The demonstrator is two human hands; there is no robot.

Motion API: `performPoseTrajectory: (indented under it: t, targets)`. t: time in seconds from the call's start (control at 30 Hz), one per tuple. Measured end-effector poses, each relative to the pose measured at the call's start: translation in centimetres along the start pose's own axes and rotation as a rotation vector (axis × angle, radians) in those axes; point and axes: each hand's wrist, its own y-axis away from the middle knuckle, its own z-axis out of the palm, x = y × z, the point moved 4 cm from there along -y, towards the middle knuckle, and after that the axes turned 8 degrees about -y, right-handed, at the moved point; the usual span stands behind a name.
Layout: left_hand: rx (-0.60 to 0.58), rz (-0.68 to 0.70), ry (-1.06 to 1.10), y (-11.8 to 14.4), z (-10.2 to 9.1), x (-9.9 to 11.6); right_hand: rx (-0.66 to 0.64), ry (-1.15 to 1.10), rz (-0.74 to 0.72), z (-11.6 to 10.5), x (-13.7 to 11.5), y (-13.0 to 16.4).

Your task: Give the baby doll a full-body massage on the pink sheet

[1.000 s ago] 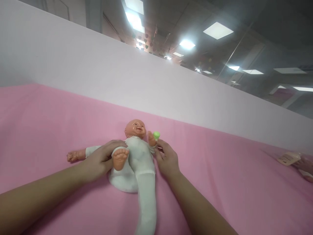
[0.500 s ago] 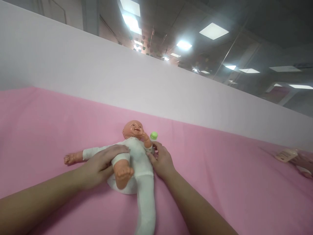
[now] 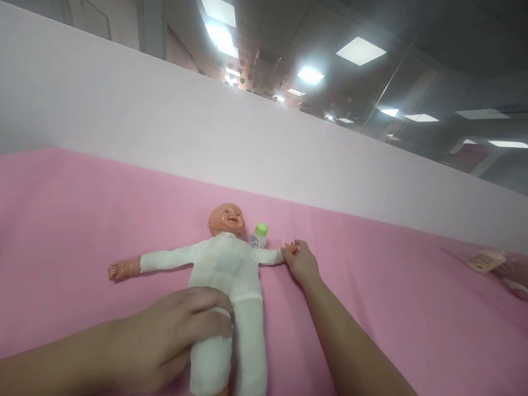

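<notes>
A baby doll [image 3: 229, 264] with a white cloth body and plastic head lies on its back on the pink sheet [image 3: 350, 313]. My left hand [image 3: 173, 335] is closed around the doll's leg at the left, which now lies straight toward me. At the other side, my right hand [image 3: 303, 261] pinches the doll's small plastic hand [image 3: 292, 248], with that arm stretched out sideways. Just above this arm stands or leans a small bottle [image 3: 258, 235] with a green cap, beside the doll's head.
A white wall or padded side [image 3: 206, 137] rises behind the pink sheet. Toward the right edge lies a beige slotted object [image 3: 487, 260], with a pinkish thing by it that I cannot make out. Glass and ceiling lights show above.
The doll's raised leg has come down straight under my left hand. Its bent arm has been drawn out to the right by my right hand, uncovering the bottle.
</notes>
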Motion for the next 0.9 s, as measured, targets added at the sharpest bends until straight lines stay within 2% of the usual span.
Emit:
performPoseTrajectory:
  t: [0.13,0.23,0.33,0.43,0.5,0.57,0.67,0.73,0.8,0.9]
  targets:
    - [-0.036,0.037,0.015,0.0,0.4,0.6,-0.039,0.218,-0.032,0.0,-0.5,0.0]
    - [-0.017,0.032,0.012,0.2,0.4,0.4,0.000,0.195,-0.049,0.1,-1.0,0.5]
    - [0.064,-0.041,-0.021,1.0,0.5,-1.1,0.059,0.066,-0.129,0.2,-2.2,1.8]
    - [0.214,-0.166,-0.068,2.2,0.6,-3.8,0.024,-0.075,-0.330,1.1,-4.3,3.7]
    - [0.249,-0.277,-0.060,2.8,0.5,-5.7,-0.033,-0.067,-0.500,2.0,-5.8,5.2]
    - [0.238,-0.402,0.008,3.1,0.4,-7.2,-0.090,0.014,-0.675,3.1,-7.0,6.6]
    - [0.211,-0.551,0.157,3.0,0.1,-8.2,-0.190,0.108,-0.872,4.7,-7.9,8.2]
    - [0.225,-0.627,0.215,2.9,-0.1,-8.3,-0.261,0.121,-0.903,5.3,-8.0,8.7]
    - [0.243,-0.678,0.238,2.8,0.0,-8.4,-0.313,0.110,-0.869,5.6,-7.8,8.7]
    - [0.248,-0.610,0.214,2.7,0.3,-8.5,-0.375,0.069,-0.776,5.7,-7.4,8.3]
